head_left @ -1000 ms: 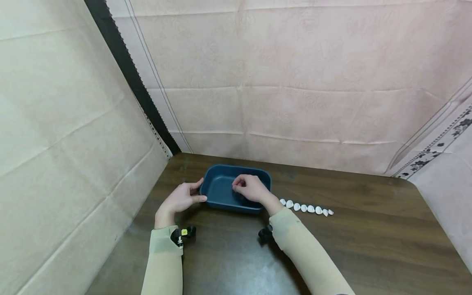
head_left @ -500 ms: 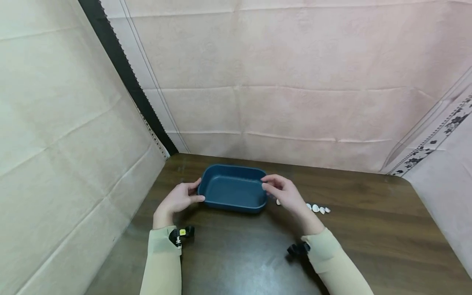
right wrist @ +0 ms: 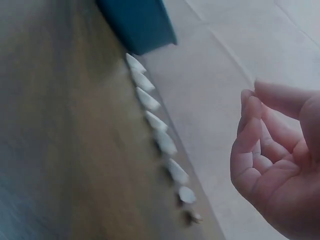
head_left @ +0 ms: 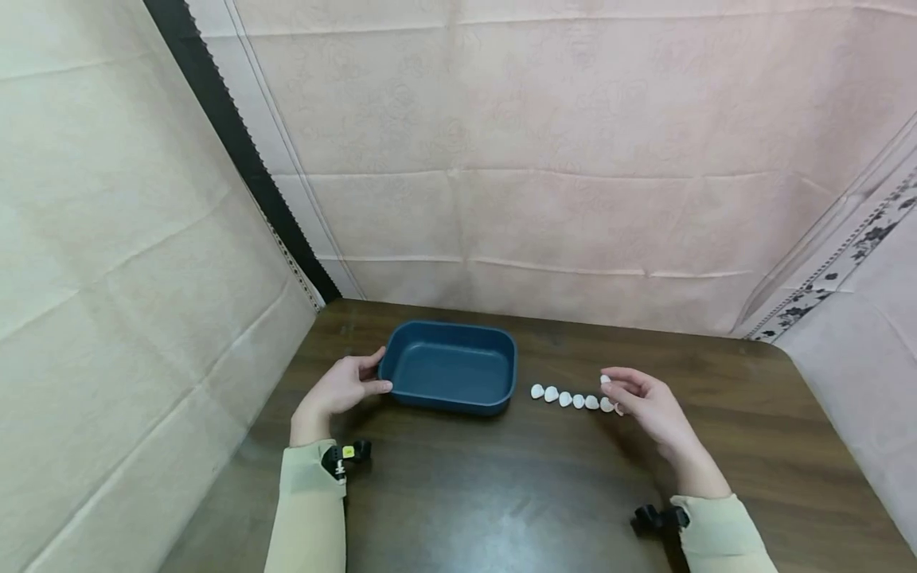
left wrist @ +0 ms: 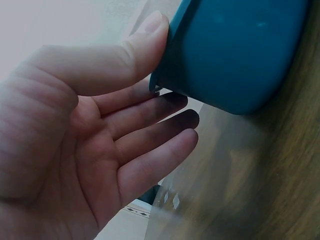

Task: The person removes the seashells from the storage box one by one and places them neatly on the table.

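In the head view, a deep blue rectangular dish [head_left: 451,366] with rounded corners stands on the table. My left hand [head_left: 340,391] is at its left end, thumb and index fingertips touching the rim. Seen from the left wrist, the thumb is straight and the other fingers [left wrist: 155,160] stretch loosely below the rim. My right hand [head_left: 652,410] is held over the right end of a row of small white shells [head_left: 565,399], pinching one white shell [head_left: 605,380] between thumb and index finger. The right wrist view shows the pinched fingertips, but the fingers hide that shell.
The row of several shells runs rightward from near the dish's right side, close together. Brown wood-grain tabletop [head_left: 501,485] reaches toward me. Pale cloth walls [head_left: 559,199] rise behind and at both sides.
My right hand has moved from inside the dish, over its right rim, to the right end of the shell row. The left hand keeps its place at the dish.
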`<control>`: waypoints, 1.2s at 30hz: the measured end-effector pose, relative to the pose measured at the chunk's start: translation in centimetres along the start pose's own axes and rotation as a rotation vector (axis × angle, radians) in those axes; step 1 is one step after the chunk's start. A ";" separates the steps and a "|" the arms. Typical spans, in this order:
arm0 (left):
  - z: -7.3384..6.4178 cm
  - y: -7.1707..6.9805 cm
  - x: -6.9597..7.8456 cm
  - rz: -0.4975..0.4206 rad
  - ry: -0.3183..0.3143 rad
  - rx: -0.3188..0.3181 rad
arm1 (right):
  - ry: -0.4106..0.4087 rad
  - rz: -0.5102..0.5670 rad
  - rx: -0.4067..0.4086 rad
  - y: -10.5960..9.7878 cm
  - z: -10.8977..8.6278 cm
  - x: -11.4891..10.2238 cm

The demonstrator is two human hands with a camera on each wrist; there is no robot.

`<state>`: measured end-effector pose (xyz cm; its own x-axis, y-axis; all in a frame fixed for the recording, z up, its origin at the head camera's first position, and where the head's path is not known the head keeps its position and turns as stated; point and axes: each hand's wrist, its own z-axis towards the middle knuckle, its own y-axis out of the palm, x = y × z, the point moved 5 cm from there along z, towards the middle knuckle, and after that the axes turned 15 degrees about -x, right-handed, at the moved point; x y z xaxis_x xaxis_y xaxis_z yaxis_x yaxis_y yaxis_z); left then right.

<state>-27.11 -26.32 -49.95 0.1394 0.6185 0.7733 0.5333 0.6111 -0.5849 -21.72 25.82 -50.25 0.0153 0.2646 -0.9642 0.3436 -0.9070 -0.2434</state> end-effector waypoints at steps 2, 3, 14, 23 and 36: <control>-0.1 -0.1 -0.1 0.003 -0.004 0.001 | 0.005 -0.009 0.002 -0.6 -0.3 0.0; -0.1 -0.2 -0.1 0.007 -0.003 0.002 | 0.005 -0.024 0.002 -0.8 -0.3 -0.1; -0.1 -0.1 0.1 0.015 -0.014 0.002 | 0.058 -0.332 0.052 -5.1 -2.1 0.4; 0.0 0.0 0.2 0.022 0.003 0.000 | 0.142 -0.471 0.003 -6.9 -2.9 2.9; -0.1 0.0 0.5 0.020 -0.015 0.001 | 0.176 -0.585 -0.049 -6.0 -2.4 3.9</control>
<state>-26.97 -26.08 -49.55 0.1374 0.6382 0.7575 0.5293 0.5991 -0.6008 -21.49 33.07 -52.32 -0.0352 0.7680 -0.6395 0.3846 -0.5801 -0.7180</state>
